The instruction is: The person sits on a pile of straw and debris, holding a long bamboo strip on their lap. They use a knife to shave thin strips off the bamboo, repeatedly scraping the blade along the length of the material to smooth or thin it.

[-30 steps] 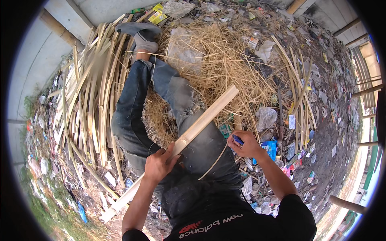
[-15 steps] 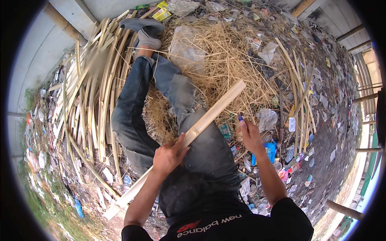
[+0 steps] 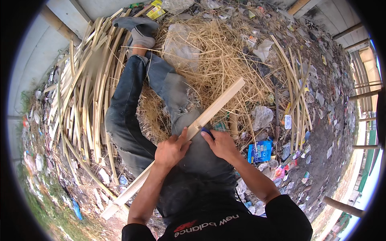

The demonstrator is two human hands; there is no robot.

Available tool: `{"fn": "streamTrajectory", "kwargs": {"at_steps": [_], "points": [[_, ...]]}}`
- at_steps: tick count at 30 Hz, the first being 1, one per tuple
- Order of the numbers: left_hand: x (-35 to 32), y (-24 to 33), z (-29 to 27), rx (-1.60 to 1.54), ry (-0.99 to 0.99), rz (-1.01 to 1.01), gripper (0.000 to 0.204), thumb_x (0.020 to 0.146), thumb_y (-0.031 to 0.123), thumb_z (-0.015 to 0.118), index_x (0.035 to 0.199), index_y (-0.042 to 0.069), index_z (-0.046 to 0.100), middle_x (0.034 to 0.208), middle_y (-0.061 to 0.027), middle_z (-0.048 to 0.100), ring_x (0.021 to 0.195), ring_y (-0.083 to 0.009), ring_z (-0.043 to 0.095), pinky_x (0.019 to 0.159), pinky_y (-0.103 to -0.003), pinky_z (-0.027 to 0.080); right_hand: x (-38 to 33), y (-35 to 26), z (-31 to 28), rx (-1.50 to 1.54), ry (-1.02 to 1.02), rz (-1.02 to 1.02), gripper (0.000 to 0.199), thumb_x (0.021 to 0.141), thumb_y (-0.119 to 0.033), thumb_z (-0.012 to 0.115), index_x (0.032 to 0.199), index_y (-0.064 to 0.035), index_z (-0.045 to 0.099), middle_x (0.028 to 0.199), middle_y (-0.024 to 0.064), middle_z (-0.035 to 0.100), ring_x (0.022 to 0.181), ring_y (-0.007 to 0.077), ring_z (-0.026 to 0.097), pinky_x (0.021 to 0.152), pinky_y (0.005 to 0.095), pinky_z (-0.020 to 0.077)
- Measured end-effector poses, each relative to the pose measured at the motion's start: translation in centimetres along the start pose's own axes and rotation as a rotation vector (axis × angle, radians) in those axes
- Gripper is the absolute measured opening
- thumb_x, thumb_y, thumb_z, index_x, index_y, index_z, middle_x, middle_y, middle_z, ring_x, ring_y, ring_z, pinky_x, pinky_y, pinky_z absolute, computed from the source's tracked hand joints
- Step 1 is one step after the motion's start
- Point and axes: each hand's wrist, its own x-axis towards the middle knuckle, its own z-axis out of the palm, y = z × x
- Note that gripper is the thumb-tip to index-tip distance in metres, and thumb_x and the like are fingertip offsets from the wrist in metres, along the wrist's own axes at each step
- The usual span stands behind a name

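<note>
Right hand (image 3: 222, 145) of yours is now in at the bamboo strip (image 3: 220, 103); half a second ago it's off to the right, clear of it. Left hand barely shifts along the strip.

Strip: lies diagonally across your lap, over the right thigh (image 3: 209, 160), upper end pointing up-right, lower end passing under your left forearm (image 3: 146, 193) and out at lower left. Left hand (image 3: 171, 152) is clamped on it around mid-length. Your right fingers are closed around a blue tool (image 3: 206, 131), its tip at the strip's edge by the node, just beyond your left hand. Working end too small to make out, so can't tell how deep it sits.

Further out: straw-like shavings (image 3: 225, 56) past your knees, with a clear plastic sheet (image 3: 181, 48) among them. Big pile of strips (image 3: 90, 96) to your left, beside your left leg. Smaller bunch of thin strips (image 3: 295, 92) over on the right. Blue packet (image 3: 260, 152) near your right forearm, on littered ground (image 3: 321, 160). Pale wall (image 3: 40, 52) at upper left.
</note>
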Motion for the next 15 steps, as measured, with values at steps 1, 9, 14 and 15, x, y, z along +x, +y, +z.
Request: {"fn": "streamTrajectory", "kwargs": {"at_steps": [1,9,14,15], "points": [[-0.4,-0.3,-0.3,0.012,-0.005,0.016,0.057,0.090,0.035,0.078,0.141,0.013,0.064,0.080,-0.0112,0.067,0.061,-0.0324,0.070,0.057,-0.045,0.058,-0.2,0.1,0.2,-0.035,-0.001,-0.010,0.055,0.104,-0.050,0.060,0.081,0.0002,0.067,0.067,0.0243,0.063,0.067,0.0460,0.065,0.063,0.0506,0.0507],[-6.3,-1.3,-4.3,0.049,-0.039,0.012,0.058,0.088,0.029,0.081,0.141,0.010,0.063,0.077,-0.0088,0.064,0.055,-0.0293,0.067,0.051,-0.043,0.056,-0.1,0.8,0.4,-0.098,0.047,0.046,0.052,0.102,-0.051,0.062,0.088,-0.0019,0.073,0.074,0.0233,0.069,0.074,0.0467,0.068,0.070,0.0572,0.0539],[-14.1,-3.1,-10.1,0.043,-0.149,-0.078,0.056,0.084,0.027,0.085,0.135,0.010,0.069,0.073,-0.0070,0.064,0.053,-0.0279,0.065,0.049,-0.042,0.055,5.0,12.1,-7.5,-0.069,0.322,0.474,0.064,0.108,-0.051,0.054,0.080,0.0053,0.068,0.068,0.0253,0.062,0.063,0.0395,0.066,0.062,0.0512,0.0487],[-14.7,-3.6,-10.6,0.014,-0.162,-0.099,0.055,0.084,0.027,0.086,0.134,0.010,0.070,0.073,-0.0068,0.063,0.052,-0.0277,0.065,0.049,-0.042,0.054,5.2,15.9,-9.4,-0.113,0.448,0.459,0.068,0.107,-0.052,0.054,0.074,0.0061,0.063,0.060,0.0214,0.058,0.054,0.0346,0.057,0.058,0.0491,0.0432]]}}
